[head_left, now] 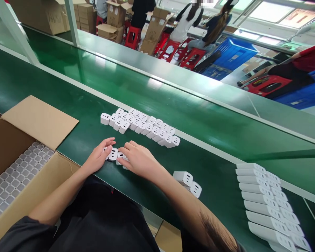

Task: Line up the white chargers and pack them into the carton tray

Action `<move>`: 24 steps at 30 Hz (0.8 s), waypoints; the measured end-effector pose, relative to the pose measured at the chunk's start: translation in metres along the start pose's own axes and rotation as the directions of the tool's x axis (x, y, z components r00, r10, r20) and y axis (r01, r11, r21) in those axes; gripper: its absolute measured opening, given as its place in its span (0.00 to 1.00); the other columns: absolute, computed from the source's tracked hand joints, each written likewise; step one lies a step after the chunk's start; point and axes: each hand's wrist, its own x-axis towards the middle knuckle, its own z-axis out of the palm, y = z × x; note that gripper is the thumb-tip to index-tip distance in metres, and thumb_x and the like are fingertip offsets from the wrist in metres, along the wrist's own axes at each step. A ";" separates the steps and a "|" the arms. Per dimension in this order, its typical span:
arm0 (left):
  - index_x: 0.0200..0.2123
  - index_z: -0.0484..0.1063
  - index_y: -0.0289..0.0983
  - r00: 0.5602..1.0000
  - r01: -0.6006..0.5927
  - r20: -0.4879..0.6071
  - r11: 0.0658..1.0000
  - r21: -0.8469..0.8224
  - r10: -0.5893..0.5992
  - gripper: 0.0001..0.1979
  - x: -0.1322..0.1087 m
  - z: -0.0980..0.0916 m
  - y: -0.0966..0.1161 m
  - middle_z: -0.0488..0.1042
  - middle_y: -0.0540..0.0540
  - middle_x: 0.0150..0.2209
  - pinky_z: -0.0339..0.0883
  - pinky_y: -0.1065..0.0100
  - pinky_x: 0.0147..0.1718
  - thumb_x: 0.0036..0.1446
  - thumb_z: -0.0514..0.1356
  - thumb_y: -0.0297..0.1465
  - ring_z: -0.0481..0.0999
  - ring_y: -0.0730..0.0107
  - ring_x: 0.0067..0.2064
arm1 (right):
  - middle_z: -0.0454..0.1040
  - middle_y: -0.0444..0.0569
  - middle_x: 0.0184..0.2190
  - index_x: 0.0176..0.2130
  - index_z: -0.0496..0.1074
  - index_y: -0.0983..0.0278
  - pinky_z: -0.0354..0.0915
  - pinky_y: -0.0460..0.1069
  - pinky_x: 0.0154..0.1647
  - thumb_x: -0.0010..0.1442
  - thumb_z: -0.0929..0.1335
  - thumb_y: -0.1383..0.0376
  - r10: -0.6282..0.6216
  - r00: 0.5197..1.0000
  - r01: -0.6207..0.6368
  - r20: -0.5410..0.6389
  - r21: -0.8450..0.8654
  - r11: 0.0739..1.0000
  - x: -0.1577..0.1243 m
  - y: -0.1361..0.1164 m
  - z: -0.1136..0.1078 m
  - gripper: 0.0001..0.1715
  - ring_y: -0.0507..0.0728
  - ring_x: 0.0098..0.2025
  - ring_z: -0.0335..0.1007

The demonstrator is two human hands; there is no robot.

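Observation:
My left hand (98, 157) and my right hand (139, 159) rest side by side on the green belt (212, 168) near its front edge. Both lie palm down, fingers curved over a small cluster of white charger plugs (113, 154) that shows between them. Just beyond the hands, several more white plugs (141, 126) lie in two tidy rows. Two loose plugs (189, 182) sit by my right forearm.
An open cardboard box (31, 175) holding a tray of plugs stands at my left. Stacked white pieces (267, 206) lie in rows at the right. Past the belt, people sit on red stools (173, 49) among cartons and blue crates (231, 52).

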 end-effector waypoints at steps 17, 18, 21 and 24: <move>0.59 0.69 0.35 0.872 -0.315 0.102 0.391 0.865 0.479 0.20 0.076 -0.030 0.022 0.69 0.39 0.62 0.60 0.47 0.62 0.66 0.53 0.31 0.64 0.48 0.65 | 0.67 0.56 0.63 0.62 0.66 0.66 0.70 0.56 0.53 0.63 0.59 0.80 -0.025 0.978 -0.001 -0.209 -0.125 0.992 0.073 0.056 -0.010 0.31 0.63 0.57 0.65; 0.60 0.69 0.36 0.873 -0.325 0.123 0.375 0.868 0.471 0.21 0.076 -0.029 0.021 0.69 0.39 0.63 0.60 0.48 0.62 0.66 0.53 0.31 0.63 0.49 0.65 | 0.68 0.56 0.62 0.62 0.66 0.67 0.70 0.56 0.52 0.63 0.59 0.80 -0.028 0.976 0.000 -0.214 -0.127 0.992 0.073 0.056 -0.007 0.31 0.63 0.56 0.65; 0.59 0.69 0.37 0.878 -0.341 0.142 0.390 0.855 0.456 0.20 0.069 -0.028 0.019 0.69 0.40 0.63 0.60 0.50 0.61 0.67 0.52 0.32 0.64 0.49 0.65 | 0.70 0.57 0.58 0.60 0.68 0.66 0.71 0.56 0.50 0.65 0.59 0.77 -0.055 0.971 0.031 -0.233 -0.107 0.994 0.067 0.052 -0.002 0.27 0.62 0.54 0.66; 0.58 0.69 0.37 0.894 -0.355 0.146 0.469 0.809 0.424 0.20 0.063 -0.032 0.018 0.70 0.38 0.61 0.61 0.50 0.60 0.66 0.55 0.38 0.66 0.49 0.62 | 0.72 0.56 0.53 0.57 0.71 0.66 0.68 0.58 0.55 0.67 0.61 0.73 -0.121 0.961 0.106 -0.249 -0.075 0.992 0.062 0.049 0.000 0.21 0.63 0.56 0.65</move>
